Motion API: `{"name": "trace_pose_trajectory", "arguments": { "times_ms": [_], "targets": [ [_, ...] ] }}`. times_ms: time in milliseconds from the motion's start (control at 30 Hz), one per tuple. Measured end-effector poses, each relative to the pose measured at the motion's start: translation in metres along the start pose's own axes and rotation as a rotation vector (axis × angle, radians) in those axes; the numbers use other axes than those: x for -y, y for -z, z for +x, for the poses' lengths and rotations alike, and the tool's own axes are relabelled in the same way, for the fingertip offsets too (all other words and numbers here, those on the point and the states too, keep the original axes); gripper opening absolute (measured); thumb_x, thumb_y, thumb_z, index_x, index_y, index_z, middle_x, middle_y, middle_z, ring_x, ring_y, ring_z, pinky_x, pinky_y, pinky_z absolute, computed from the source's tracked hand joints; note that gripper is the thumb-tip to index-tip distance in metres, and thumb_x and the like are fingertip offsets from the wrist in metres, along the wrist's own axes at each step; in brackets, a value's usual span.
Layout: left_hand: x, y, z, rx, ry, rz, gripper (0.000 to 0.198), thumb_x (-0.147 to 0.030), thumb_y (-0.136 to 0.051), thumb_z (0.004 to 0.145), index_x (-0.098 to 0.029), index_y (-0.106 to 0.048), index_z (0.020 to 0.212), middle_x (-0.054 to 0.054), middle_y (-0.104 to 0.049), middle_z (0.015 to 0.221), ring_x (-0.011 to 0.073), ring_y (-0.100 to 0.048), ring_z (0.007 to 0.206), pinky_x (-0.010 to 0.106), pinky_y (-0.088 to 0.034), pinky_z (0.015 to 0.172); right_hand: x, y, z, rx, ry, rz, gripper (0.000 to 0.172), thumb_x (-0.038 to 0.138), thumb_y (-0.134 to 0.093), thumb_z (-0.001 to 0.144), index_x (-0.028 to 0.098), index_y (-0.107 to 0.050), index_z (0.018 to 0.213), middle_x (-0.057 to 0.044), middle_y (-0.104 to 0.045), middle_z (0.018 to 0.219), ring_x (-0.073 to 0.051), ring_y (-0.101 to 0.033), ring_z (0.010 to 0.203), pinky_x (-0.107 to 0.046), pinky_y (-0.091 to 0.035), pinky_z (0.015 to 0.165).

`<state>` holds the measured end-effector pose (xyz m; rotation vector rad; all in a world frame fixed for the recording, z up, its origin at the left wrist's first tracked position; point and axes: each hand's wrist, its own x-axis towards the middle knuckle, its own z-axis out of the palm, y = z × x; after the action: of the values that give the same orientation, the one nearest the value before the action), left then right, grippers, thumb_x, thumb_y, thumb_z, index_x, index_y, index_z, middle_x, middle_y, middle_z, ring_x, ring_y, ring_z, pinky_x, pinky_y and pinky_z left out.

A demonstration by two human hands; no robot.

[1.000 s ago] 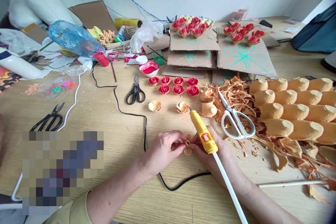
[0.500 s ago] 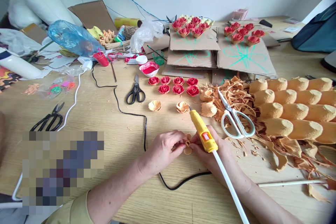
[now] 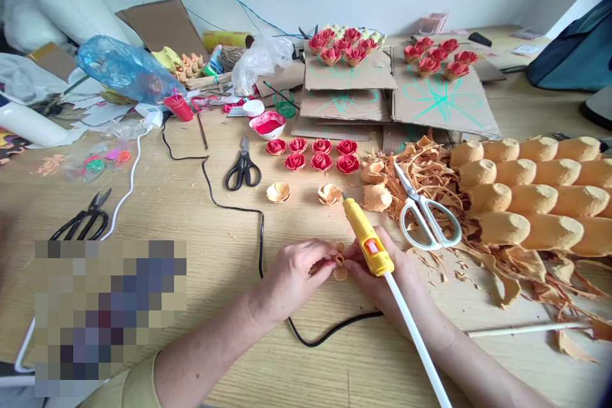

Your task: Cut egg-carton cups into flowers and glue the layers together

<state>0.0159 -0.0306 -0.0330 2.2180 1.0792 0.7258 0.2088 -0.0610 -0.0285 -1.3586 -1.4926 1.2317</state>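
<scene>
A small tan petal piece (image 3: 340, 273) is pinched between my two hands above the table. My left hand (image 3: 301, 271) holds its left side with thumb and fingertips. On the other side, my right hand (image 3: 377, 274) grips it with closed fingers. A yellow glue gun (image 3: 366, 236) with a white glue stick at its rear lies over my right hand, its nozzle pointing up and away; how it is held is partly hidden. Two tan paper flowers (image 3: 278, 192) (image 3: 329, 194) sit beyond my hands, with several red flowers (image 3: 321, 162) in rows behind them.
White-handled scissors (image 3: 430, 223) rest on shavings beside a tan egg tray (image 3: 538, 197) at right. Black scissors (image 3: 243, 169), a bowl of red paint (image 3: 268, 125) and a black cord (image 3: 261, 242) are left of centre. Cardboard (image 3: 442, 102) bearing red flowers stands behind.
The whole view has shifted slightly, so the things on the table appear a little further left. Both hands keep their hold on the petal piece.
</scene>
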Motion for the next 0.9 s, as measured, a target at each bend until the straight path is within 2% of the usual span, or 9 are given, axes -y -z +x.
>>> {"name": "trace_pose_trajectory", "arguments": {
  "times_ms": [233, 400, 500, 600, 767, 900],
  "targets": [
    [0.0024, 0.0022, 0.0028, 0.062, -0.037, -0.007, 0.012, -0.01, -0.057, 0.089, -0.017, -0.066, 0.094, 0.003, -0.074, 0.09, 0.0159, -0.069, 0.082, 0.026, -0.053, 0.075, -0.0052, -0.0011, 0.0002, -0.02, 0.005, -0.04, 0.018, 0.037, -0.062, 0.089, 0.024, -0.05, 0.094, -0.003, -0.07, 0.087, -0.021, -0.069, 0.078, -0.035, -0.056, 0.072],
    [0.0029, 0.0002, 0.0019, 0.006, -0.017, -0.017, 0.009, -0.01, -0.061, 0.088, -0.016, -0.066, 0.092, 0.004, -0.074, 0.089, 0.0158, -0.069, 0.081, 0.026, -0.052, 0.074, -0.005, -0.0016, 0.0008, -0.032, -0.016, -0.03, 0.018, 0.031, -0.065, 0.087, 0.024, -0.05, 0.093, -0.001, -0.069, 0.083, -0.02, -0.069, 0.077, -0.032, -0.055, 0.071],
    [0.0024, -0.0006, 0.0011, -0.005, -0.019, -0.008, 0.01, -0.01, -0.061, 0.088, -0.016, -0.067, 0.092, 0.003, -0.074, 0.089, 0.0157, -0.07, 0.081, 0.026, -0.052, 0.074, -0.0019, -0.0011, 0.0001, -0.01, -0.01, 0.004, 0.016, 0.03, -0.064, 0.088, 0.023, -0.051, 0.096, -0.002, -0.07, 0.089, -0.019, -0.068, 0.079, -0.031, -0.055, 0.072],
    [0.0024, 0.0002, 0.0015, 0.01, -0.021, -0.01, 0.011, -0.009, -0.06, 0.088, -0.017, -0.066, 0.092, 0.003, -0.074, 0.09, 0.0158, -0.069, 0.082, 0.026, -0.052, 0.075, -0.0009, -0.0007, -0.0007, 0.001, 0.0, 0.02, 0.015, 0.029, -0.062, 0.089, 0.023, -0.051, 0.097, -0.004, -0.071, 0.095, -0.018, -0.068, 0.08, -0.031, -0.055, 0.073],
    [0.0035, 0.0011, 0.0031, 0.068, 0.005, -0.047, 0.016, -0.006, -0.06, 0.085, -0.016, -0.067, 0.096, 0.003, -0.073, 0.09, 0.0152, -0.068, 0.082, 0.026, -0.052, 0.075, -0.0049, -0.0015, -0.0001, -0.021, -0.024, -0.028, 0.017, 0.028, -0.064, 0.087, 0.023, -0.05, 0.095, -0.001, -0.068, 0.085, -0.017, -0.066, 0.073, -0.031, -0.055, 0.073],
    [0.0033, -0.0007, 0.0024, 0.03, 0.015, -0.044, 0.011, -0.01, -0.062, 0.086, -0.016, -0.067, 0.093, 0.003, -0.073, 0.087, 0.0152, -0.068, 0.079, 0.026, -0.051, 0.073, -0.0078, -0.0021, 0.0012, -0.02, -0.02, -0.025, 0.019, 0.026, -0.066, 0.084, 0.023, -0.051, 0.096, -0.001, -0.067, 0.085, -0.016, -0.063, 0.069, -0.03, -0.054, 0.07]
  ]
}}
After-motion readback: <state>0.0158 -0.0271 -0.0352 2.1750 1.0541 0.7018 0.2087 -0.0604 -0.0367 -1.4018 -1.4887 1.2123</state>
